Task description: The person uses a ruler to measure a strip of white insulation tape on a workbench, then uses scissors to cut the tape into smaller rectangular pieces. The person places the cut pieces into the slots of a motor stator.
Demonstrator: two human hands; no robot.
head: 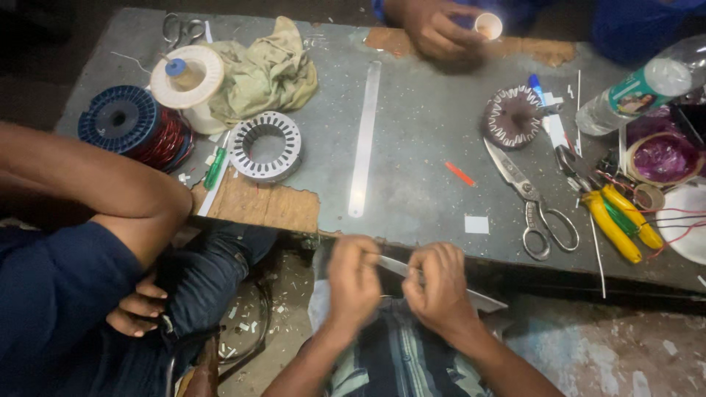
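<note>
Both hands, left hand (353, 279) and right hand (439, 283), pinch a pale strip (441, 283), apparently mid-fold, while the empty stator core (265, 145) waits unlined on the table (419, 140).

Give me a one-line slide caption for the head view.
Left hand and right hand pinch a thin pale strip at the grey worktable edge, near steel scissors.
</note>
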